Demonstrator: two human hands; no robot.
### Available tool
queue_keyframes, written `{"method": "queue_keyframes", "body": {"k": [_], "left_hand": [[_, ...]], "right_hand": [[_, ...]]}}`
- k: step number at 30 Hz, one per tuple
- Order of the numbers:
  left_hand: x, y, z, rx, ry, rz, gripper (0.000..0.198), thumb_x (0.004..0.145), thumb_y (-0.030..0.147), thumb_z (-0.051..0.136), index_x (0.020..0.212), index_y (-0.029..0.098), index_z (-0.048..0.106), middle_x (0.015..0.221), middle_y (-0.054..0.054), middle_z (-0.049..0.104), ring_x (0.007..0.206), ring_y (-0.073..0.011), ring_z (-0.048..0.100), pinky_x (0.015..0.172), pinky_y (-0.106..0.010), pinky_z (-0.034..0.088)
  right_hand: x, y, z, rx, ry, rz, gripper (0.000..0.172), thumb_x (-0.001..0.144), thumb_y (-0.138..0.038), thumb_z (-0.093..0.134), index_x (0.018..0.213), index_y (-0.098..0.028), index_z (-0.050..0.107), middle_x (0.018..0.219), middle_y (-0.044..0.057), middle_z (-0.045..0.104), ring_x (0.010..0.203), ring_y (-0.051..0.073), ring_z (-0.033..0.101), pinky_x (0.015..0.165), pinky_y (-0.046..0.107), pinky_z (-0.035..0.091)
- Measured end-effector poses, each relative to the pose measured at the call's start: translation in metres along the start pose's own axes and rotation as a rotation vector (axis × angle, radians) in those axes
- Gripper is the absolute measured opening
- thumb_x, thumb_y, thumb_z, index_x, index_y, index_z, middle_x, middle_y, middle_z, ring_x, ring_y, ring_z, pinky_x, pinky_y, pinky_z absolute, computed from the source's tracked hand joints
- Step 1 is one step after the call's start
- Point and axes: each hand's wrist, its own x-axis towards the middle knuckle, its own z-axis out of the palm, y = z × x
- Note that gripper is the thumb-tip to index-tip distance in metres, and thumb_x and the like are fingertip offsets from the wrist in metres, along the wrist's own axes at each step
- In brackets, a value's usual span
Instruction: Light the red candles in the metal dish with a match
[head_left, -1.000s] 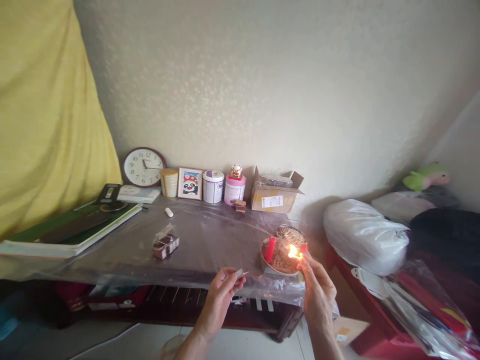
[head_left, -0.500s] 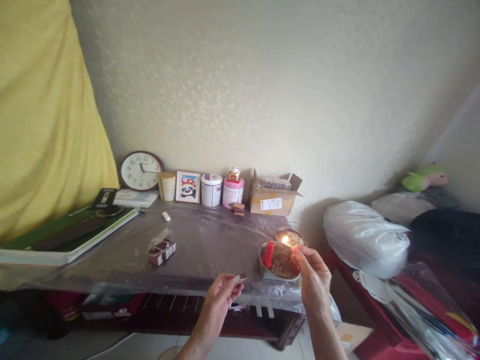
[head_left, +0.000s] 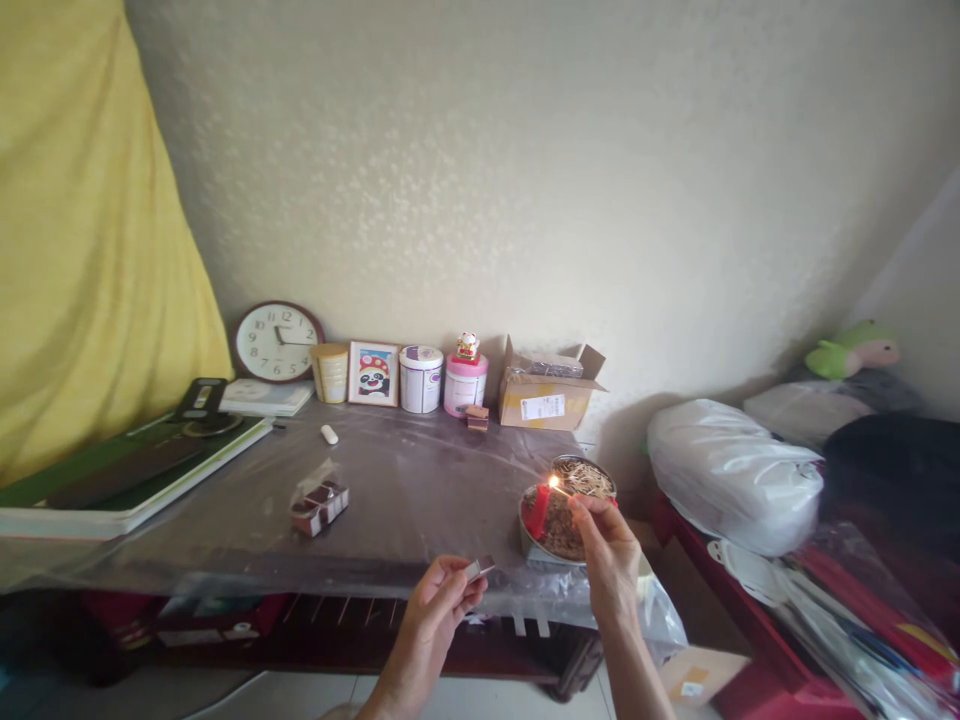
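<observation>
Right hand pinches a burning match over the bowl at the table's front-right corner. Left hand pinches probably a matchbox. Burning shorter, the flame may scorch the fingers.

Both bare forearms rise from the bottom edge of the view. The left slants up to the right and the right slants up to the left, so the two hands stand near each other but apart. The left hand is the lower one. Its fingers are curled, with thumb and fingertips pinched on a small flat grey matchbox that sticks out to the right. The right hand is raised higher and further forward, its back toward the camera and the wrist nearly straight. Its thumb and forefinger are closed on a thin lit wooden matchstick that points up and left from the fingertips.
</observation>
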Motion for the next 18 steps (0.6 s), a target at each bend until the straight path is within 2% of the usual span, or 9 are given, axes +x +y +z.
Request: {"method": "queue_keyframes", "body": {"k": [7, 18], "left_hand": [[-0.001, 0.001, -0.003, -0.009, -0.019, -0.007, 0.015, 0.084, 0.031, 0.057, 0.091, 0.019, 0.062, 0.099, -0.006, 0.068, 0.095, -0.0191, 0.059, 0.091, -0.034, 0.037], [-0.002, 0.003, -0.002, 0.007, -0.018, -0.006, 0.015, 0.084, 0.031, 0.057, 0.092, 0.019, 0.062, 0.097, -0.006, 0.067, 0.095, -0.0194, 0.058, 0.091, -0.035, 0.037]], "right_hand": [[0.004, 0.009, 0.003, -0.031, 0.044, 0.005, 0.032, 0.059, -0.043, 0.076, 0.073, -0.016, 0.066, 0.068, 0.000, 0.066, 0.061, 0.013, 0.058, 0.057, 0.023, 0.049], [0.006, 0.016, 0.002, -0.081, 0.026, -0.028, 0.035, 0.062, -0.045, 0.075, 0.077, -0.016, 0.066, 0.068, 0.001, 0.066, 0.061, 0.014, 0.057, 0.058, 0.024, 0.047]]}}
